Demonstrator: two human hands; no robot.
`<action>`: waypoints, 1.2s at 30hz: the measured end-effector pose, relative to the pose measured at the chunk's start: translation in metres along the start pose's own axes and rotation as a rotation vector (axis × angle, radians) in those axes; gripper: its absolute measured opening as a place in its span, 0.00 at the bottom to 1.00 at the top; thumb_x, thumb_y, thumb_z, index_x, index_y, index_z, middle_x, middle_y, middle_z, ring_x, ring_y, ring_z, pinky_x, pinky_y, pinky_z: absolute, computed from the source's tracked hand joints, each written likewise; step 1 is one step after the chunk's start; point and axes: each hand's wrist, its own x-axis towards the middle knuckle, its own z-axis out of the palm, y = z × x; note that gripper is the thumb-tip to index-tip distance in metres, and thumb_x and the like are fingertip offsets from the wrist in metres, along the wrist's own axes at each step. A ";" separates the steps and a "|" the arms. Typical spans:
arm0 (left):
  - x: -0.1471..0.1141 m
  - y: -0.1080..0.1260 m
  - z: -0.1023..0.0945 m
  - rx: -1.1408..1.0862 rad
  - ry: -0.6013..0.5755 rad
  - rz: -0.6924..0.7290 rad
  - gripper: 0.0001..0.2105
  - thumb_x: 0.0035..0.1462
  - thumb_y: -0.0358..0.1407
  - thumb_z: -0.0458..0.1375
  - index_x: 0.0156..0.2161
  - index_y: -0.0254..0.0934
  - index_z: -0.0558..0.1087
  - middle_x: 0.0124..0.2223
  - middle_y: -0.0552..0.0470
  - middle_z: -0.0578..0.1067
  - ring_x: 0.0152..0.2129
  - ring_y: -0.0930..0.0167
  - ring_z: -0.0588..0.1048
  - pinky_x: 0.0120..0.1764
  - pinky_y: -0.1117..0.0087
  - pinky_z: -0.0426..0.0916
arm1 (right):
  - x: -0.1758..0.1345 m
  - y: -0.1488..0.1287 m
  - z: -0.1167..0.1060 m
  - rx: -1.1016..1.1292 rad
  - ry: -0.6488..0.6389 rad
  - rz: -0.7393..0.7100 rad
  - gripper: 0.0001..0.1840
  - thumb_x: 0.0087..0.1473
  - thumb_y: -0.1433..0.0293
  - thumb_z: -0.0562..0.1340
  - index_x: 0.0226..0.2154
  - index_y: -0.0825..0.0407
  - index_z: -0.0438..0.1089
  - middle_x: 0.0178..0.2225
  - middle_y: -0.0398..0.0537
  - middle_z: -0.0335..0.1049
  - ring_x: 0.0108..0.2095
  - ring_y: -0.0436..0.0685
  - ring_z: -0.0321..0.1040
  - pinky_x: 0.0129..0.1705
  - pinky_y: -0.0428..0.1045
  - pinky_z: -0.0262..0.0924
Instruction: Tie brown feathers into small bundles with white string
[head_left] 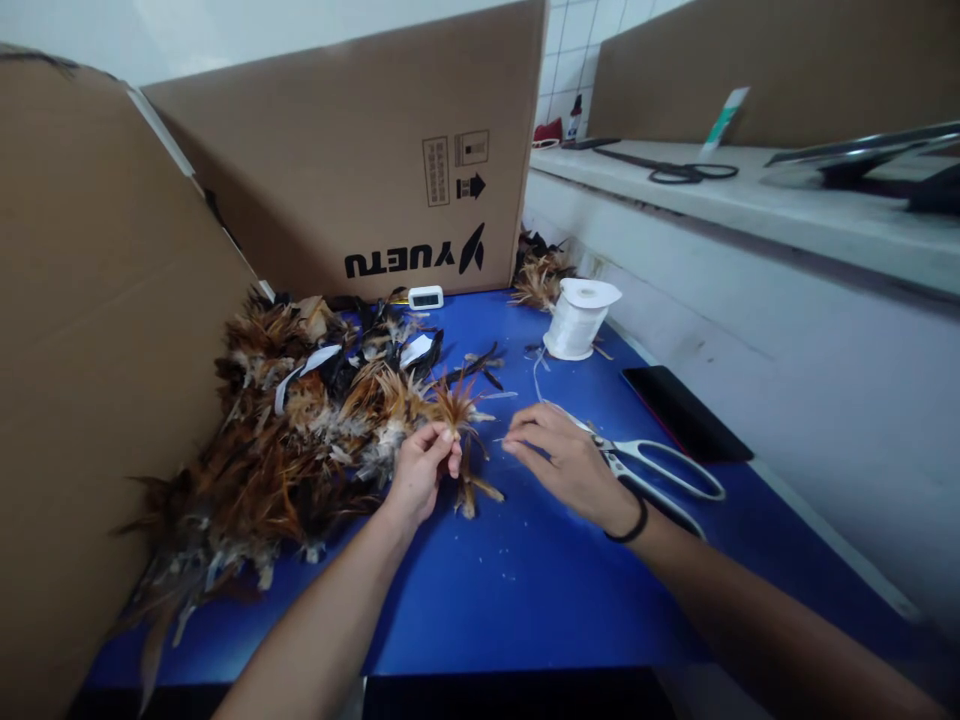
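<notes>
My left hand [426, 465] pinches a small bunch of reddish-brown feathers [454, 404] between thumb and fingers, tips pointing up and away. Just to its right, my right hand [559, 455] is closed in a pinch. A thin pale bit shows at those fingertips, too small to name. Under and beyond the right hand lie white-handled scissors [667, 470], their blades partly hidden. A large heap of brown, black and grey feathers [300, 430] spreads left of my left hand. A few loose feathers [469, 490] rest on the blue table [465, 610] between the hands.
A spool of white ribbon [576, 320] stands at the back right, its loose end trailing toward the scissors. A black phone-like slab [682, 415] lies at the right edge. Cardboard [337, 160] walls the back and left. Black scissors [690, 172] lie on the ledge [810, 205].
</notes>
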 end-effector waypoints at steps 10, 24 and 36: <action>-0.001 0.004 -0.002 -0.042 0.009 -0.019 0.11 0.47 0.37 0.64 0.28 0.35 0.65 0.24 0.57 0.68 0.15 0.80 0.63 0.21 0.77 0.58 | -0.007 0.000 0.010 0.170 -0.183 0.159 0.09 0.59 0.69 0.54 0.32 0.49 0.70 0.28 0.42 0.72 0.29 0.50 0.68 0.34 0.46 0.61; 0.005 0.016 -0.008 -0.076 0.161 0.056 0.14 0.43 0.36 0.66 0.28 0.36 0.63 0.26 0.57 0.68 0.16 0.81 0.63 0.20 0.78 0.58 | -0.004 0.010 0.009 -0.006 -0.159 0.095 0.12 0.59 0.67 0.54 0.31 0.49 0.73 0.30 0.45 0.72 0.33 0.54 0.68 0.40 0.51 0.60; 0.013 0.014 -0.016 -0.108 0.189 0.093 0.13 0.43 0.37 0.66 0.28 0.34 0.65 0.25 0.57 0.67 0.16 0.82 0.62 0.20 0.79 0.56 | 0.111 0.036 0.065 -0.255 -0.416 0.293 0.11 0.55 0.72 0.56 0.37 0.53 0.73 0.40 0.53 0.74 0.42 0.55 0.69 0.42 0.45 0.58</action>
